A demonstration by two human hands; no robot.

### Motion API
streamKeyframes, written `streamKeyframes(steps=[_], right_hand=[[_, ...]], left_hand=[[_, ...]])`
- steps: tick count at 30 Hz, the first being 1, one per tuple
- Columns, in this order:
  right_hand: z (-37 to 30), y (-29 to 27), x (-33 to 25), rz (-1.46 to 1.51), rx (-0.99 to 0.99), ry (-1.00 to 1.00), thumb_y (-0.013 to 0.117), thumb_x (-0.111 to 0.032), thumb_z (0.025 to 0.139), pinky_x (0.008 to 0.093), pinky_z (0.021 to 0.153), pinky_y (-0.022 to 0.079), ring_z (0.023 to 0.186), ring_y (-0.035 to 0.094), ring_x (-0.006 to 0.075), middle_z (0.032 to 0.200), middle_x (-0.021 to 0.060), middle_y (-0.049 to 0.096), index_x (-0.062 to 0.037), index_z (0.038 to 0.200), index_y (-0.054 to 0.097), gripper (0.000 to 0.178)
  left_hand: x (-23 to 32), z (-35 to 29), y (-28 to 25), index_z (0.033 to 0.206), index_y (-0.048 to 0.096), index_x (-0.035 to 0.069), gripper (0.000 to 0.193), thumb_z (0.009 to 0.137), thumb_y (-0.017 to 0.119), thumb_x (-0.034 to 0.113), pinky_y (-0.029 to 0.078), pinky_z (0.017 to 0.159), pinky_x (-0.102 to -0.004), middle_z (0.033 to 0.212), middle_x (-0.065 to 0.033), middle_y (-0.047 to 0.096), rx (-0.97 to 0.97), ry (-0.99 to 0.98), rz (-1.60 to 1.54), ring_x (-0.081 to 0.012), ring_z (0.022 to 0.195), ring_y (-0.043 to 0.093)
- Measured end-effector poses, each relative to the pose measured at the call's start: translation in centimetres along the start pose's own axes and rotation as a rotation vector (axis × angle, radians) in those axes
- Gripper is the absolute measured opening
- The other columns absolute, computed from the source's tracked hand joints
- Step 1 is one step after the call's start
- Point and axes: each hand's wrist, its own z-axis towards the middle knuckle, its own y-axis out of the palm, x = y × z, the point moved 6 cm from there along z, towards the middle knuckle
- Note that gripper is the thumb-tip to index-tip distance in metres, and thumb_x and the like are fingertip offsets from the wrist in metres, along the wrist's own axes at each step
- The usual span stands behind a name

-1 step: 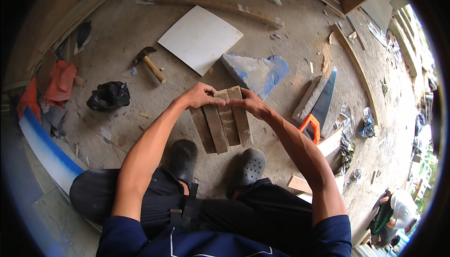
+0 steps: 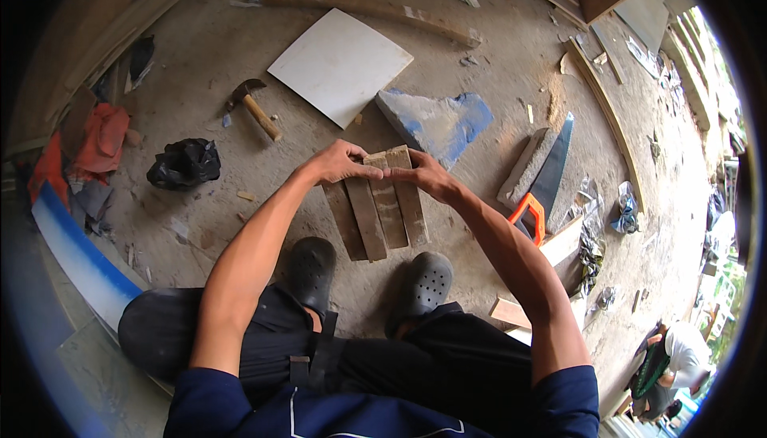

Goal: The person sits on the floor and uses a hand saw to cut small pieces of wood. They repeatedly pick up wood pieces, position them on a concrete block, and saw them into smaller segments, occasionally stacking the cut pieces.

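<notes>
Between my shoes, several short wooden strips (image 2: 369,218) stand side by side in a bundle, their far ends uneven. My left hand (image 2: 339,163) is closed around the far left of the bundle, thumb across the top. At the far right, my right hand (image 2: 427,174) grips the same strips, and its thumb tip meets the left one. The fingers behind the wood are hidden. Just beyond the hands lies a broken grey slab with blue patches (image 2: 439,122). A white square board (image 2: 341,68) rests farther off.
A claw hammer (image 2: 257,110) and a black plastic bag (image 2: 184,164) lie to the left. On the right, a handsaw with an orange handle (image 2: 547,178) leans by a concrete block (image 2: 523,168). A long wooden beam (image 2: 367,11) lies at the back. Another person (image 2: 671,366) crouches at lower right.
</notes>
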Motion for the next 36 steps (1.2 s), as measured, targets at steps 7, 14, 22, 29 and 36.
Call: streamKeyframes(steps=[7, 14, 22, 29, 36], right_hand=[[-0.1, 0.7, 0.1, 0.045, 0.011, 0.018, 0.074, -0.029, 0.084, 0.0328, 0.096, 0.045, 0.107, 0.059, 0.0186, 0.116, 0.0102, 0.063, 0.0019, 0.123, 0.056, 0.052], [0.5, 0.2, -0.1, 0.146, 0.022, 0.023, 0.071, -0.023, 0.085, 0.0335, 0.093, 0.048, 0.104, 0.061, 0.0194, 0.114, 0.0106, 0.063, 0.002, 0.122, 0.055, 0.048], [1.2, -0.7, -1.3, 0.216, 0.08, 0.028, 0.069, -0.02, 0.087, 0.0328, 0.087, 0.053, 0.099, 0.063, 0.0195, 0.112, 0.0125, 0.063, 0.0027, 0.122, 0.054, 0.044], [0.9, -0.7, -3.3, 0.272, 0.132, 0.016, 0.071, -0.027, 0.085, 0.0353, 0.086, 0.053, 0.098, 0.063, 0.0225, 0.111, 0.0148, 0.062, 0.0033, 0.123, 0.054, 0.052], [0.7, -0.9, -3.8, 0.278, 0.151, 0.016, 0.071, -0.033, 0.085, 0.0348, 0.081, 0.055, 0.093, 0.065, 0.0224, 0.108, 0.0154, 0.063, 0.0048, 0.12, 0.055, 0.054]], left_hand=[[-0.8, 0.6, 0.0, 0.102, 0.072, -0.001, 0.063, 0.065, 0.087, 0.047, 0.05, 0.08, -0.0292, 0.093, -0.0078, 0.071, -0.021, 0.016, -0.047, -0.0126, 0.086, 0.063], [0.2, 0.8, -0.6, 0.101, 0.073, 0.0, 0.049, 0.074, 0.084, 0.039, 0.05, 0.079, -0.0271, 0.093, -0.0048, 0.071, -0.016, 0.017, -0.05, -0.0095, 0.085, 0.061], [2.2, 0.9, -1.9, 0.097, 0.072, -0.002, 0.062, 0.067, 0.086, 0.05, 0.052, 0.074, -0.0279, 0.089, -0.008, 0.07, 0.003, -0.032, -0.078, -0.0137, 0.079, 0.064], [3.1, 1.1, -2.5, 0.102, 0.071, -0.002, 0.059, 0.074, 0.081, 0.049, 0.052, 0.074, -0.0266, 0.092, -0.0075, 0.07, -0.021, -0.025, -0.151, -0.012, 0.083, 0.064], [4.5, 0.7, -2.8, 0.106, 0.069, -0.003, 0.065, 0.073, 0.08, 0.051, 0.052, 0.077, -0.0276, 0.096, -0.0093, 0.07, -0.018, -0.01, -0.125, -0.014, 0.086, 0.065]])
